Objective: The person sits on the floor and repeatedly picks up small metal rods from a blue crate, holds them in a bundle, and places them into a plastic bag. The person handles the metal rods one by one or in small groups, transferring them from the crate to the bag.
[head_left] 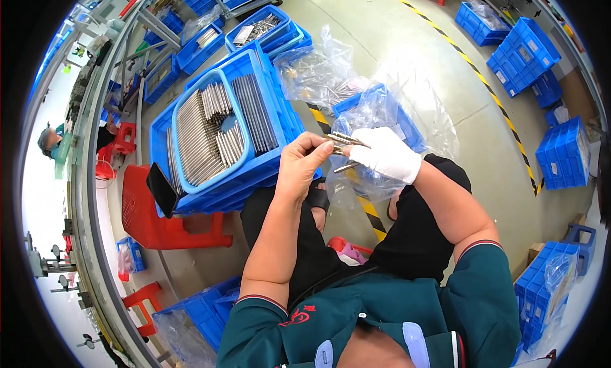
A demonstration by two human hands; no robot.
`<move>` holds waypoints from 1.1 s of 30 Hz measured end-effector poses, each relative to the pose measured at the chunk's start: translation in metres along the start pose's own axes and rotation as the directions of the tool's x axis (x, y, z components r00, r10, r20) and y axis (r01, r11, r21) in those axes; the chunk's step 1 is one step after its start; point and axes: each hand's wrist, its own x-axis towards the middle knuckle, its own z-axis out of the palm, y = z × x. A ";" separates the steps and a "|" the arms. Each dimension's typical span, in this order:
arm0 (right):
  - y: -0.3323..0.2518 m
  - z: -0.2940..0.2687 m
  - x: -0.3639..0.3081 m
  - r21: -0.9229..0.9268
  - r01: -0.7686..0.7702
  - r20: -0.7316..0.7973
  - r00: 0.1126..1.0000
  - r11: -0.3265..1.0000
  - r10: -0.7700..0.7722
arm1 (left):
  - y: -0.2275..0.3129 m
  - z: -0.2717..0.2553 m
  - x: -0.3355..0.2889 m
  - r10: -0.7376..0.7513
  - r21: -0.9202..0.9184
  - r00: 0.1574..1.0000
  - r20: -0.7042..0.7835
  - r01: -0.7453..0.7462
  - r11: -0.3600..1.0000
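Note:
Several slim metal rods (344, 139) are between my two hands, above my knees. My bare left hand (302, 161) pinches their left ends between thumb and fingers. My right hand (385, 155), in a white glove, is closed around the other ends, and one rod sticks out below its fingers. To the left, a light blue tray (228, 123) holds rows of similar shiny rods, with a gap in the middle. It rests on a larger blue crate (270, 82), where darker rods (253, 113) lie along the right side.
A blue crate (410, 131) draped with clear plastic bags (318, 69) stands just beyond my hands. A dark flat panel (162, 190) leans at the crate's near corner, above a red stool (143, 209). More blue crates (522, 56) stand at right. Another person (54, 139) is far left.

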 end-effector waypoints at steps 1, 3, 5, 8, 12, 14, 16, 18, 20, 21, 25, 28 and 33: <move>-0.001 0.003 -0.001 -0.071 0.011 -0.033 0.999 0.997 -0.013 | -0.001 0.000 0.000 0.000 -0.001 1.000 -0.010 0.000 1.000; 0.000 0.007 -0.002 -0.144 0.014 -0.065 0.998 0.989 -0.024 | -0.004 0.001 0.001 -0.001 -0.002 1.000 -0.029 0.001 1.000; 0.000 0.009 -0.001 -0.147 0.010 -0.066 0.998 0.989 -0.020 | -0.006 0.002 0.001 0.012 -0.014 1.000 -0.014 -0.012 1.000; 0.002 0.008 -0.001 0.054 0.010 -0.038 0.999 0.999 -0.007 | -0.009 0.000 0.002 0.075 0.058 0.997 -0.034 -0.072 0.996; 0.008 -0.004 -0.001 0.179 -0.100 0.016 0.995 0.979 0.099 | 0.008 0.002 0.002 0.068 0.047 0.985 -0.158 -0.062 0.997; 0.001 -0.011 -0.002 0.350 -0.261 0.152 0.964 0.900 0.220 | 0.003 0.002 0.001 0.025 0.000 0.994 -0.110 -0.025 1.000; 0.000 -0.008 -0.002 0.408 -0.271 0.206 0.958 0.872 0.201 | 0.001 0.005 0.000 -0.018 -0.104 0.998 -0.058 0.012 0.995; 0.001 -0.008 -0.004 0.437 -0.275 0.240 0.953 0.856 0.184 | -0.001 0.005 0.001 -0.044 -0.130 0.999 -0.016 0.041 0.991; 0.001 -0.009 -0.005 0.440 -0.262 0.250 0.954 0.859 0.163 | -0.001 0.004 0.002 -0.066 -0.140 0.998 0.015 0.068 0.988; 0.002 -0.009 -0.005 0.434 -0.265 0.256 0.953 0.861 0.164 | -0.002 0.003 0.001 -0.078 -0.139 0.997 0.023 0.080 0.987; 0.005 -0.009 -0.005 0.425 -0.285 0.294 0.941 0.859 0.167 | 0.000 -0.001 0.002 -0.058 -0.086 0.997 0.059 0.063 0.994; 0.005 -0.008 -0.006 0.447 -0.241 0.286 0.951 0.862 0.118 | 0.004 0.002 0.001 -0.076 -0.116 0.994 0.084 0.086 0.990; 0.002 -0.009 -0.005 0.467 -0.298 0.304 0.938 0.833 0.165 | 0.005 -0.005 0.000 -0.051 -0.010 0.999 0.001 0.051 0.999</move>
